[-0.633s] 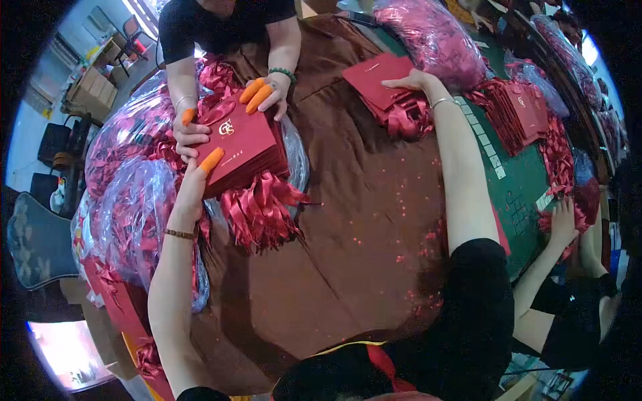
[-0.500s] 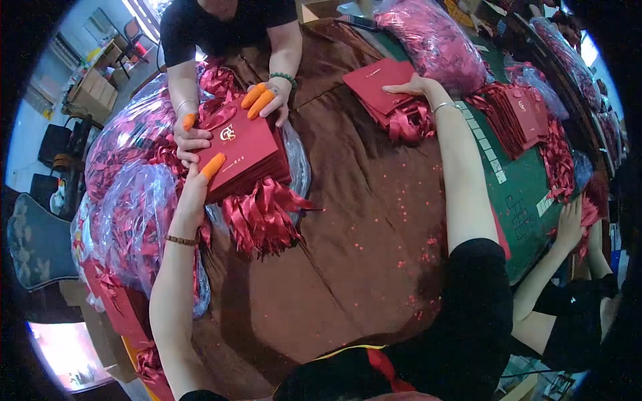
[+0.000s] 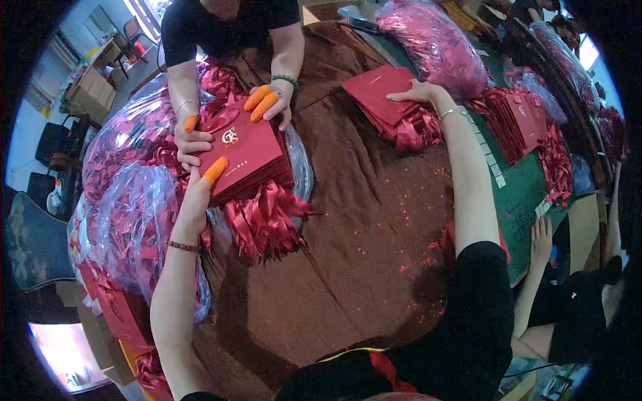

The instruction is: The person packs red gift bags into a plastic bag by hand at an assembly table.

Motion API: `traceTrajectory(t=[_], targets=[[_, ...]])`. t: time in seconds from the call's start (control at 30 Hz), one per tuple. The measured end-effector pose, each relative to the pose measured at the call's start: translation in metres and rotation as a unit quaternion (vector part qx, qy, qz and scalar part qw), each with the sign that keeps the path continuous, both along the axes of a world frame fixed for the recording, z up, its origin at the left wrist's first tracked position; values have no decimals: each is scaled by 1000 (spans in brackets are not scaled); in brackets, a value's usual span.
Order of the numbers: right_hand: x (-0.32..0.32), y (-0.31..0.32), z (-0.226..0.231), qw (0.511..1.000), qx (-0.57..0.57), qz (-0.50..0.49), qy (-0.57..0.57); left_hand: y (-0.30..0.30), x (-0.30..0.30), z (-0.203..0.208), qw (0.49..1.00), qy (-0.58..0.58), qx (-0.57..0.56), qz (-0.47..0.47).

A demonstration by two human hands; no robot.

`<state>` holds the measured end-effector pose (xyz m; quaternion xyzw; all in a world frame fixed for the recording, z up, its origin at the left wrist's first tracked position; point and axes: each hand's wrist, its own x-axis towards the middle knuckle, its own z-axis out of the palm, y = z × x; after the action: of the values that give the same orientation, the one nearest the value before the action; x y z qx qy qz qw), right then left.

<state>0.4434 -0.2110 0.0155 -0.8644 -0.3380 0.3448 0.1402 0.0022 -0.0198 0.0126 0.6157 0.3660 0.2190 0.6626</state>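
My left hand (image 3: 197, 197) grips the near left corner of a thick stack of red gift bags (image 3: 251, 148). Its thumb, in an orange finger cot, presses on the top bag; the other fingers are hidden. Red ribbon handles (image 3: 267, 217) hang from the stack's near side. A person across the table has both hands on the same stack, with orange cots on several fingers. Out to the right, my right hand (image 3: 428, 95) holds a second stack of red gift bags (image 3: 378, 97), thumb on top and other fingers partly hidden. Ribbons (image 3: 418, 130) bunch below that stack.
Clear plastic bags full of red ribboned items (image 3: 137, 207) crowd the left side; another plastic bag (image 3: 435, 50) lies at the back right. More red bags (image 3: 515, 123) are piled on the green mat (image 3: 515, 227). Red bits dot the brown cloth (image 3: 334, 267). Another person sits at right.
The right-hand stack's bags have fanned a little and their ribbons shifted right. The left stack moved slightly nearer. At far right, another person's hand moved down, away from red material.
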Motion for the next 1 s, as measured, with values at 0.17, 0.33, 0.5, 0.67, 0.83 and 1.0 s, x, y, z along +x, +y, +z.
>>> traceTrajectory(t=[0.17, 0.33, 0.5, 0.67, 0.83, 1.0], targets=[[13, -7, -26, 983, -16, -20, -184, 9, 6, -11, 999, -20, 28, -18], [-18, -2, -19, 972, 80, 18, -221, 22, 2, -21, 999, -43, 20, -19], [-80, -20, -9, 880, 238, 127, -390, -1, 12, 5, 999, -42, 21, 0], [-199, -36, 33, 800, 250, 246, -488, 10, 7, -12, 998, -59, 34, 16], [-218, -44, 42, 845, 198, 243, -433, -9, 8, -36, 914, -93, 315, 239], [-214, -17, 75, 942, 16, 228, -247, -128, -1, -4, 905, -121, 389, 122]])
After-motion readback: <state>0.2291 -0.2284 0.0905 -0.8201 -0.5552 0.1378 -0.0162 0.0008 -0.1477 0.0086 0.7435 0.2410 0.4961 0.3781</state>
